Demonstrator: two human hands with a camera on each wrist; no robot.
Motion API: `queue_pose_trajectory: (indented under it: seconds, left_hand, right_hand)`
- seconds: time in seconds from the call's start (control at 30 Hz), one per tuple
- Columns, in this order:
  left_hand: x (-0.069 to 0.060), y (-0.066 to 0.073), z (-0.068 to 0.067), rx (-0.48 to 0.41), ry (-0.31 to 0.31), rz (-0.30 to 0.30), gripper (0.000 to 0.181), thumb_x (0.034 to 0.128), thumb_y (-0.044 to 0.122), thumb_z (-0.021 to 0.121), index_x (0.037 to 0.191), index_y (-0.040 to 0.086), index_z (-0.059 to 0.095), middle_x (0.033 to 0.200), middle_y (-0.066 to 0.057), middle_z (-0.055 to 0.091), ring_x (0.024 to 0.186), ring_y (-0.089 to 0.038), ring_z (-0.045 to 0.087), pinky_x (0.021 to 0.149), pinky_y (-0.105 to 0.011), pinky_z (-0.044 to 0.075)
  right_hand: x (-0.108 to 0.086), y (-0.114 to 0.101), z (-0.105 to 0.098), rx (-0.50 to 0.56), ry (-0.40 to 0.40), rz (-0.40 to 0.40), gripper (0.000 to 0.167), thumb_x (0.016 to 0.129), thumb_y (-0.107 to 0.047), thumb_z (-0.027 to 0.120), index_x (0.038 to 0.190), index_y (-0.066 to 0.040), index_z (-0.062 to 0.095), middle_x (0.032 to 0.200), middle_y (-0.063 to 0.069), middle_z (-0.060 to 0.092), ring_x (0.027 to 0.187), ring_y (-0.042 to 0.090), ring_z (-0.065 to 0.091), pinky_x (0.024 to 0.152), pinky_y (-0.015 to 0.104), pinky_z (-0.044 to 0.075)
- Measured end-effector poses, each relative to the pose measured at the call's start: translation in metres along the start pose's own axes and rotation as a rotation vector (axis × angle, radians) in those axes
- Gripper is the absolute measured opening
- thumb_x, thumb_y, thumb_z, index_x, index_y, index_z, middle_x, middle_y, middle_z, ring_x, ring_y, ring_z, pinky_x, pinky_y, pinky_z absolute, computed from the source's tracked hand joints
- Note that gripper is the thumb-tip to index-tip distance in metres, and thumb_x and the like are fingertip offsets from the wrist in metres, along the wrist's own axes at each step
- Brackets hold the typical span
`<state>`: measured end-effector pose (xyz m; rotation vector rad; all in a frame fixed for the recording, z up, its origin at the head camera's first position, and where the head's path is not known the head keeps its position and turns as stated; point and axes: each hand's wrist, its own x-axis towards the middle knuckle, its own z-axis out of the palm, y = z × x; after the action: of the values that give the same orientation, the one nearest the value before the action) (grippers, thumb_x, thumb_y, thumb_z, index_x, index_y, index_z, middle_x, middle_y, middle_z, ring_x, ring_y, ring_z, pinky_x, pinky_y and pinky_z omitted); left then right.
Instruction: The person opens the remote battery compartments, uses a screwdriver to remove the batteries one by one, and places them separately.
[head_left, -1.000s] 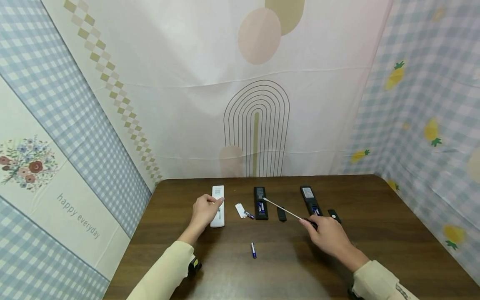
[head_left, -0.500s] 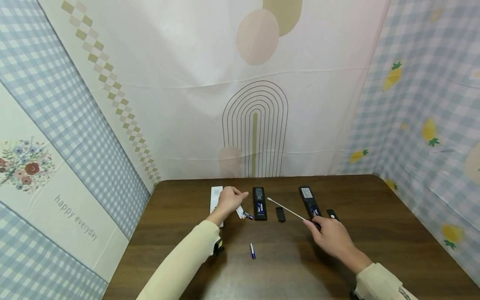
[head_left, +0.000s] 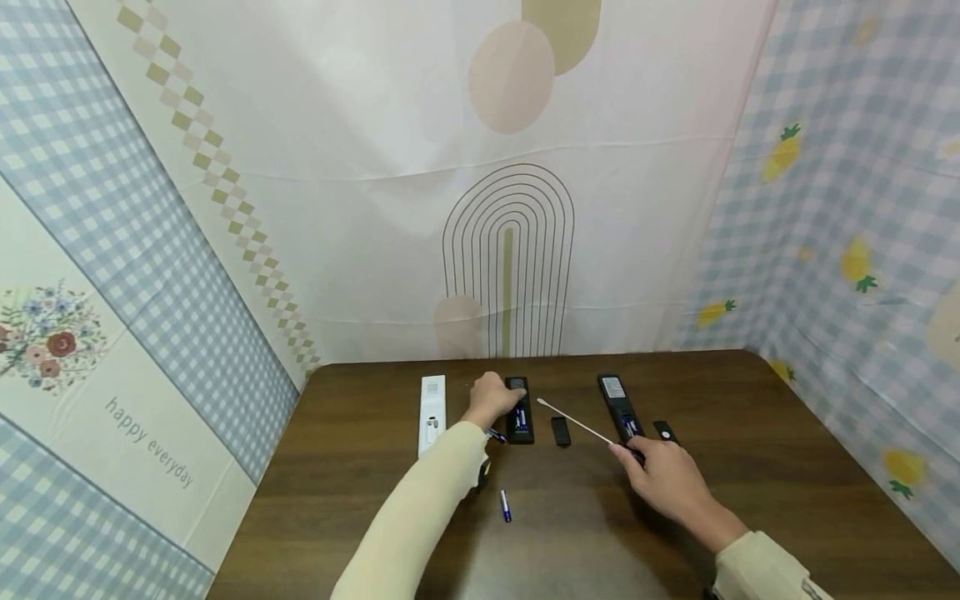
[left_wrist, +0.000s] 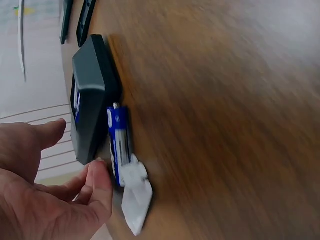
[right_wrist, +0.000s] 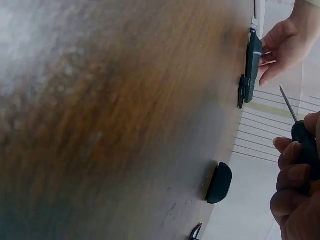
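Note:
My left hand (head_left: 491,398) hovers at the middle black remote (head_left: 520,423), thumb and fingers apart in the left wrist view, holding nothing. Two batteries show in that remote's compartment. Beside it, a blue-and-white battery (left_wrist: 119,142) touches a small white cover (left_wrist: 136,200). My right hand (head_left: 671,483) grips the dark handle of a screwdriver (right_wrist: 304,140); its thin shaft points up and left in the head view. Under that hand's far side lies the right black remote (head_left: 619,404), with batteries in its compartment.
A white remote (head_left: 432,412) with an uncovered compartment lies at the left. One black cover (head_left: 561,431) is right of the middle remote, another (head_left: 664,431) right of the right remote. A loose battery (head_left: 506,506) lies nearer the front. Fabric hangs behind the table (head_left: 600,533).
My left hand has left the white remote and moved right to the middle black remote. The right hand has barely moved, still gripping the screwdriver.

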<state>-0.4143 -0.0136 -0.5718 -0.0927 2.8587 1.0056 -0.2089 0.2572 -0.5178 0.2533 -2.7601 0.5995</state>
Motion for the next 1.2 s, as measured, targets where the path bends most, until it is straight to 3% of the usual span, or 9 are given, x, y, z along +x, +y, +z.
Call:
queue_pose_trajectory:
  seconds: [0.3,0.5,0.7,0.83,1.0,1.2]
  left_hand:
    - [0.007,0.014,0.009,0.001,0.035,-0.058,0.047,0.0798,0.043,0.094,0.099,0.005,0.072,0.091,-0.01,0.074,0.079,-0.026,0.07,0.065,-0.038,0.059]
    - [0.008,0.013,0.009,-0.039,0.038,-0.096,0.058,0.0758,0.043,0.097,0.107,0.001,0.073,0.092,-0.011,0.074,0.079,-0.026,0.069,0.067,-0.038,0.059]
    - [0.006,0.011,0.008,-0.069,0.012,-0.104,0.067,0.0772,0.047,0.096,0.115,-0.002,0.072,0.098,-0.015,0.074,0.083,-0.028,0.067,0.078,-0.044,0.061]
    - [-0.014,0.017,-0.005,-0.107,-0.027,-0.083,0.058,0.0834,0.042,0.092,0.114,-0.003,0.073,0.1,-0.017,0.074,0.085,-0.029,0.067,0.077,-0.042,0.061]
    - [-0.057,0.032,-0.035,-0.233,-0.057,-0.051,0.044,0.0927,0.03,0.084,0.116,-0.005,0.069,0.108,-0.019,0.074,0.092,-0.027,0.069,0.079,-0.038,0.061]
    - [-0.071,0.028,-0.051,-0.404,-0.105,-0.04,0.04,0.0988,0.028,0.078,0.119,-0.004,0.065,0.114,-0.02,0.071,0.091,-0.025,0.069,0.075,-0.036,0.06]
  right_hand:
    - [0.001,0.0,-0.001,0.006,0.017,0.0,0.029,0.105,-0.036,0.07,0.087,-0.014,0.071,0.058,-0.009,0.05,0.054,0.008,0.042,0.051,0.026,0.034]
    - [0.001,0.001,-0.001,0.001,0.016,-0.007,0.029,0.104,-0.037,0.07,0.085,-0.015,0.069,0.056,-0.01,0.048,0.052,0.007,0.04,0.051,0.025,0.033]
    - [-0.001,0.001,-0.001,0.0,0.006,0.002,0.03,0.105,-0.038,0.069,0.086,-0.015,0.07,0.056,-0.009,0.048,0.052,0.007,0.04,0.051,0.026,0.033]
    - [-0.001,0.002,0.0,0.006,-0.001,0.01,0.03,0.105,-0.038,0.068,0.087,-0.015,0.071,0.057,-0.009,0.049,0.052,0.008,0.041,0.05,0.026,0.033]
    - [0.001,0.002,0.001,0.008,0.006,0.001,0.03,0.105,-0.038,0.069,0.086,-0.015,0.071,0.057,-0.01,0.05,0.051,0.007,0.04,0.051,0.025,0.033]
    - [0.005,-0.001,0.0,0.017,0.002,-0.005,0.031,0.105,-0.037,0.069,0.083,-0.016,0.069,0.055,-0.011,0.049,0.048,0.005,0.039,0.049,0.025,0.033]
